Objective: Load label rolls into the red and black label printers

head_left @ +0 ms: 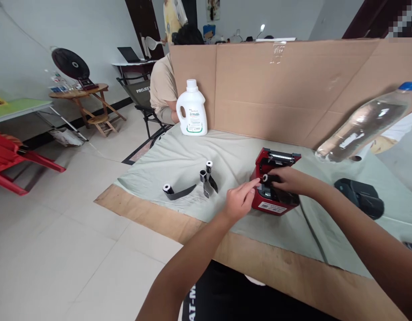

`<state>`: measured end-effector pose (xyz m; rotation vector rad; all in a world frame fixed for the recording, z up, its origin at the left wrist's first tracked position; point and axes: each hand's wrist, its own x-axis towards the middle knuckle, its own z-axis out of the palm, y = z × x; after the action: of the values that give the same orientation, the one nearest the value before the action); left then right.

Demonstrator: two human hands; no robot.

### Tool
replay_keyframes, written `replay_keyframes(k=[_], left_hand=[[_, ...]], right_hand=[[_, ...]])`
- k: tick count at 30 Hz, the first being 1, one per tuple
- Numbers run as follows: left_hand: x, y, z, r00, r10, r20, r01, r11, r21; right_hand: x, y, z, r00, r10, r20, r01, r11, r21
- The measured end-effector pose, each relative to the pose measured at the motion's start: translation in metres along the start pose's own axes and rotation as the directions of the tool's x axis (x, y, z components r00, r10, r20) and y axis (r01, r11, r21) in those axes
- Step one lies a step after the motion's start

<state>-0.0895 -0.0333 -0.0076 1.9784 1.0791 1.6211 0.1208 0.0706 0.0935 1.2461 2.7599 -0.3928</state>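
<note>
While inside the red machine (276,208), right hand (284,179) closed around a roll (266,178), left hand (240,199) loosely open alongside.

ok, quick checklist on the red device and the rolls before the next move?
1. Lid of the red device open: ok, raised.
2. Device standing on the cloth: ok.
3. White-ended roll at the opening, seated: cannot tell, hands partly cover it.
4. Both hands clear of the opening: not ok, right hand reaches in, left hand has fingertips at its edge.
5. Three other rolls apart from the device: ok.
6. White jug upright, away from the hands: ok.
</note>
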Motion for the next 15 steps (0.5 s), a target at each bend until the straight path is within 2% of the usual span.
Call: replay_keyframes(k=[3,5,8,10,12,14,15], left_hand=[[0.001,0.000,0.001,1.000,-0.015,0.005,0.015,1.000,0.014],[0.002,0.000,0.001,1.000,-0.011,-0.004,0.011,1.000,0.012],[0.002,-0.002,0.003,1.000,-0.013,-0.026,0.013,1.000,0.011],[0.002,-0.003,0.005,0.999,-0.008,-0.040,0.009,1.000,0.022],[0.003,-0.003,0.005,0.998,0.010,-0.056,-0.008,0.999,0.039],[0.003,-0.001,0.004,0.998,0.025,-0.061,-0.022,0.998,0.055],[0.004,0.000,0.003,0.998,0.027,-0.061,-0.023,0.998,0.063]], right_hand=[[-0.027,-0.001,-0.008,0.980,0.111,-0.166,-0.087,0.986,0.143],[-0.038,-0.009,-0.019,0.937,0.221,-0.270,-0.149,0.953,0.262],[-0.037,-0.034,-0.039,0.880,0.327,-0.344,-0.109,0.845,0.524],[-0.023,-0.057,-0.052,0.877,0.354,-0.326,-0.038,0.726,0.686],[0.000,-0.083,-0.063,0.897,0.326,-0.299,0.034,0.624,0.781],[0.031,-0.110,-0.072,0.916,0.261,-0.306,0.092,0.605,0.791],[0.049,-0.124,-0.075,0.921,0.218,-0.323,0.120,0.632,0.766]])
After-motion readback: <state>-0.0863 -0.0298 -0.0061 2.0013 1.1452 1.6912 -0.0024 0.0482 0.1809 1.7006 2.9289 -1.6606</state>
